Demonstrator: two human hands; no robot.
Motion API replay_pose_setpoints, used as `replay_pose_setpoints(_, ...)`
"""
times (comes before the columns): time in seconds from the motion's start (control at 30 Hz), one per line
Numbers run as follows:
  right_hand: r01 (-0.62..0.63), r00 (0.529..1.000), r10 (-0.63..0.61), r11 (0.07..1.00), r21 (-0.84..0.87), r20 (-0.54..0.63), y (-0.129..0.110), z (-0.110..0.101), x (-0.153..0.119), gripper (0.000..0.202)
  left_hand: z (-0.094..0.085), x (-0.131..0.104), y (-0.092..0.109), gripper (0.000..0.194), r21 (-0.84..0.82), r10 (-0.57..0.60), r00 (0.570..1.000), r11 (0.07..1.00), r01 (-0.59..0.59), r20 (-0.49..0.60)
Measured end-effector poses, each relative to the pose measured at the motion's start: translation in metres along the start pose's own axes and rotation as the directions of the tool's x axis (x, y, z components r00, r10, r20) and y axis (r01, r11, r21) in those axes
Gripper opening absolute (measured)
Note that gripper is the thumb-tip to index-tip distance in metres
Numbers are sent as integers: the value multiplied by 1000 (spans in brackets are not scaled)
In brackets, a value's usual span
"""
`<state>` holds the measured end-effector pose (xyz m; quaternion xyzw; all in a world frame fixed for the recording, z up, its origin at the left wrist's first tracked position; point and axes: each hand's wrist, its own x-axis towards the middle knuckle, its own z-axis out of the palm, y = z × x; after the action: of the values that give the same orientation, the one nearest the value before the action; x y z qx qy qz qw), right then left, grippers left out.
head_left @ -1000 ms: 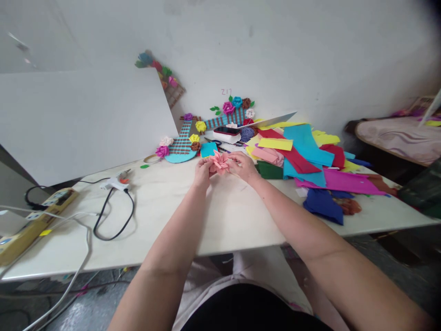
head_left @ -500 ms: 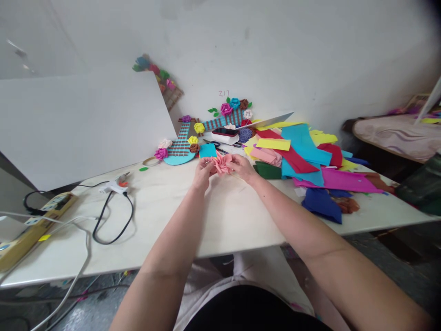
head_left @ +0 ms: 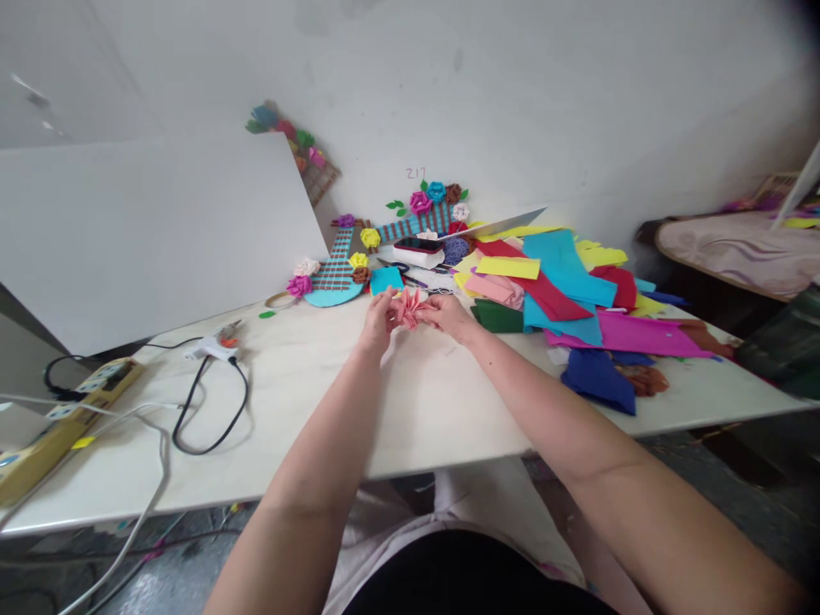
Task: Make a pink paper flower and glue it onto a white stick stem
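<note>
A pink paper flower with pointed, folded petals is held between my two hands, just above the white table. My left hand pinches its left side, and my right hand grips the right side with fingers closed. Right behind the flower lies a turquoise paper square. Farther back, a blue guitar shape with brown stripes carries several paper flowers around it.
A glue gun with a looped black cable lies at the left, near a yellow power strip. Colourful paper sheets are heaped at the right. A phone and scissors are at the back.
The pink flower has shifted slightly left and its petals look more gathered between my hands. Both hands keep hold of it in nearly the same place.
</note>
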<state>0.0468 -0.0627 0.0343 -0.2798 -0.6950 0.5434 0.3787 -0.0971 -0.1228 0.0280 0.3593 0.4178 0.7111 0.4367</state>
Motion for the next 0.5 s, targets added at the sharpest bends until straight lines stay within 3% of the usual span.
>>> replay_pose_setpoints(0.13,-39,996,52,987,157,-78,6,0,5,22,0,0,-1,44,-72,-31,999,997,33,34)
replay_pose_setpoints(0.27,-84,988,122,937,339,-94,10,0,8,26,1,-3,-6,60,-82,-21,993,996,30,112)
replay_pose_setpoints(0.5,-90,991,118,932,351,-59,11,3,8,29,3,-4,-10,54,-78,59,991,996,-50,118)
